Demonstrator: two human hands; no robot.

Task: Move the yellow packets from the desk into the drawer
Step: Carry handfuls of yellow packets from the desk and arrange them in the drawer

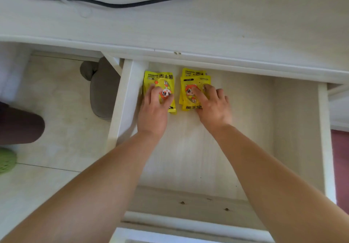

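Two small stacks of yellow packets with an orange cartoon figure lie side by side at the back left of the open drawer [245, 129]. My left hand [154, 110] rests flat on the left stack [160, 78], fingers spread over its print. My right hand [212, 104] presses on the right stack [192, 77] with straight fingers. Both stacks sit on the drawer floor, a narrow gap between them. The lower parts of the packets are hidden under my hands.
The white desk top [207, 25] runs across the top, with a black cable [117, 4] looped on it. Left of the drawer are tiled floor, a grey slipper [103, 91], a dark trouser leg [18, 125] and a green shoe [6, 160].
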